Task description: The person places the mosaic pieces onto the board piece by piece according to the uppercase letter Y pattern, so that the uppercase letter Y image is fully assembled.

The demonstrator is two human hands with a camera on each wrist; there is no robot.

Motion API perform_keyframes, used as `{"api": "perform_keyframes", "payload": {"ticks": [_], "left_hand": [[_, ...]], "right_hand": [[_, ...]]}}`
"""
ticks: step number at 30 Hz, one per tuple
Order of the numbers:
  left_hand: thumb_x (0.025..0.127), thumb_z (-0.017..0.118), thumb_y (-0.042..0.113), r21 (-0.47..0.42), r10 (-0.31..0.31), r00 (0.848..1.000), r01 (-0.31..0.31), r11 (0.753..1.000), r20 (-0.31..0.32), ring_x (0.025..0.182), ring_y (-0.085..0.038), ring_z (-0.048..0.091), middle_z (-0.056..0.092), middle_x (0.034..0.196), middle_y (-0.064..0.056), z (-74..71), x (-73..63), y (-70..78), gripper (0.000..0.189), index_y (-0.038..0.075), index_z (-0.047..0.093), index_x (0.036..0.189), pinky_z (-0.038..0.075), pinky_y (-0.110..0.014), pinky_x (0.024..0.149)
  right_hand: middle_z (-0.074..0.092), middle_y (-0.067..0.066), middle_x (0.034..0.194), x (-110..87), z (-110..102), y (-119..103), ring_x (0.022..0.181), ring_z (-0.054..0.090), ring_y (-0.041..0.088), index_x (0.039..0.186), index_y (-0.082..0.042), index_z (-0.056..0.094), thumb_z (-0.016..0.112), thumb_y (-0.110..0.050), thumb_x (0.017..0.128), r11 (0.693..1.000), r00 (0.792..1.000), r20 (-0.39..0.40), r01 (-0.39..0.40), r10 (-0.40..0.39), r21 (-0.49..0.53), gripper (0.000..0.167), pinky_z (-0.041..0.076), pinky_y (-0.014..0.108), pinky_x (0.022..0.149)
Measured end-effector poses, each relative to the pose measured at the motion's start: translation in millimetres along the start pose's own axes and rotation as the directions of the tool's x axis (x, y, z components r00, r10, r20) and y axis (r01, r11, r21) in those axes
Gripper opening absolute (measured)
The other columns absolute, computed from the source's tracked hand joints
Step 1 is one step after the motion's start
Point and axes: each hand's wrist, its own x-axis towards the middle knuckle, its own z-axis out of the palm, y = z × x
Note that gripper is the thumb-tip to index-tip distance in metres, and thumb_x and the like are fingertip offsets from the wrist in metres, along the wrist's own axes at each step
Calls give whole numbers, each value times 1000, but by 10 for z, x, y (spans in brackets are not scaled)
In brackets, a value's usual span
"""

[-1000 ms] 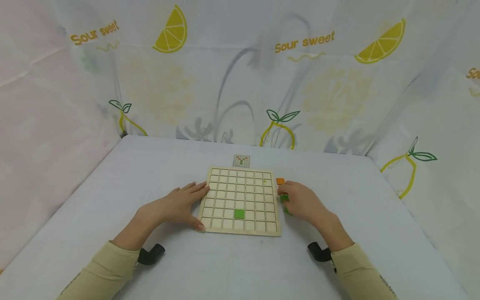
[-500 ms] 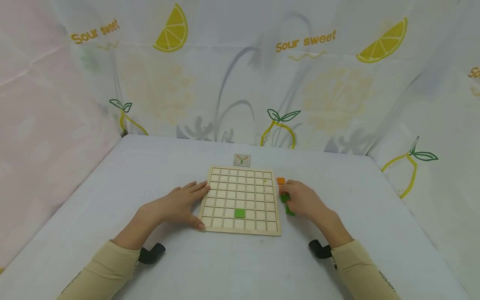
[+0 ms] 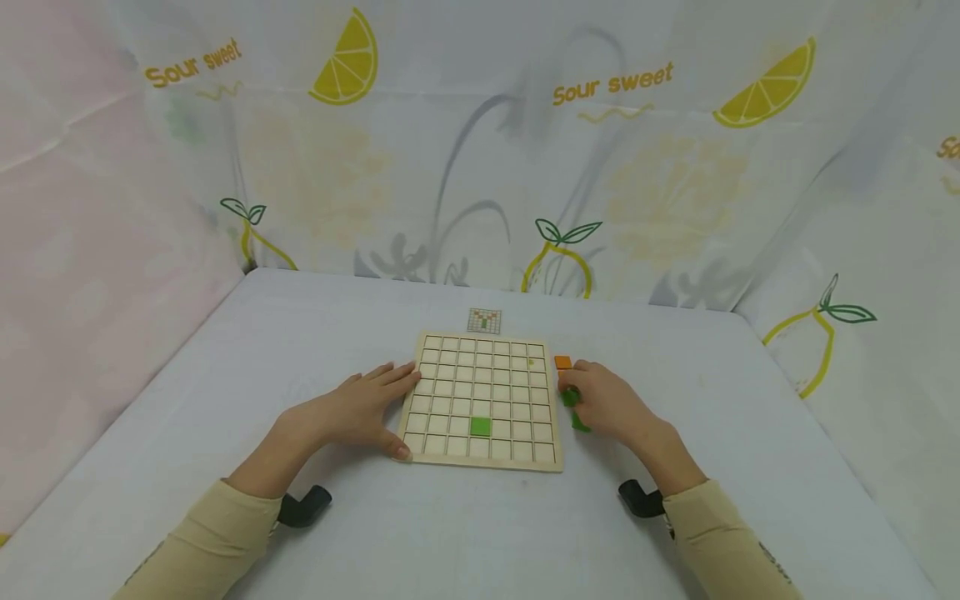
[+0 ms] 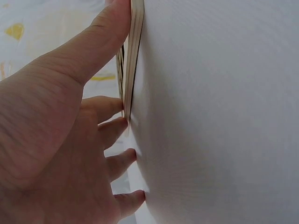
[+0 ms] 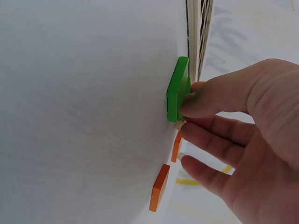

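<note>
A wooden grid board [image 3: 442, 459] lies on the table, with one green square tile [image 3: 481, 427] in a cell near its front edge. My left hand [image 3: 360, 411] rests along the board's left side, thumb at the front corner and fingers spread, touching the edge. Right of the board, my right hand [image 3: 611, 402] pinches a green tile [image 3: 572, 396] between thumb and fingers. Another green tile [image 5: 176, 91] lies under the thumb side, partly covering the pinched one in the right wrist view. An orange tile [image 3: 562, 362] lies just beyond the fingers; a second orange tile [image 5: 177, 147] is mostly hidden.
Behind the board lies a small pattern card [image 3: 484, 321] with an orange and green design on a grid. Black wrist-camera mounts [image 3: 306, 507] sit under both forearms. A printed cloth [image 3: 480, 167] hangs around the white table [image 3: 480, 533].
The right hand's fingers have closed in on the green tile, and the nearer green tile shows more. The left hand and the board stay put.
</note>
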Motion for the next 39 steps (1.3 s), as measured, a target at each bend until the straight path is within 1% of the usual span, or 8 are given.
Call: {"api": "perform_keyframes", "payload": {"ticks": [5, 11, 19, 30, 36, 39], "left_hand": [[69, 82, 61, -4, -4, 1000, 4, 1000, 0, 153, -42, 17, 20, 167, -11, -3, 6, 1, 117, 9, 25, 158, 18, -71, 115], [69, 82, 61, -8, -14, 1000, 15, 1000, 5, 153, -42, 16, 20, 167, -11, 7, 20, 9, 118, 10, 24, 159, 18, -72, 115], [70, 82, 60, -5, -4, 1000, 4, 1000, 0, 153, -42, 17, 20, 167, -11, -13, -14, 20, 116, 9, 25, 158, 18, -70, 116], [69, 82, 60, -14, -7, 1000, 7, 1000, 1, 153, -41, 16, 20, 167, -10, -11, -16, 22, 117, 10, 25, 158, 17, -70, 116], [69, 82, 60, -13, -6, 1000, 6, 1000, 0, 153, -42, 16, 20, 167, -11, -4, -12, 14, 117, 10, 25, 158, 17, -70, 116], [70, 81, 61, -14, -6, 1000, 6, 1000, 1, 153, -42, 16, 20, 167, -11, -5, -12, 11, 117, 10, 25, 158, 17, -70, 116]], "right_hand": [[61, 0, 93, 0, 4, -1, 82, 53, 15, 102, -11, 71, 66, 9, 75, 1000, 1000, 3, -6, 6, -12, 34, 49, 31, 74], [61, 1, 95, -10, 15, -2, 83, 53, 15, 101, -12, 70, 69, 5, 75, 999, 999, 8, -32, 32, -9, 32, 50, 32, 75], [61, 3, 99, -43, -3, -13, 85, 53, 16, 100, -11, 67, 68, 3, 75, 1000, 999, -26, -24, 23, -17, 29, 49, 34, 76], [56, 0, 90, -56, -12, -33, 80, 48, 14, 95, -11, 66, 66, 2, 73, 999, 995, -90, 35, -37, -20, 25, 44, 29, 70], [54, 0, 86, -27, 2, -66, 77, 45, 14, 92, -11, 67, 64, 3, 71, 996, 985, -147, 90, -91, -15, 25, 41, 27, 67], [54, 1, 86, -16, -6, -97, 78, 47, 15, 91, -11, 67, 64, 3, 71, 993, 978, -172, 116, -115, -6, 25, 42, 27, 68]]}}
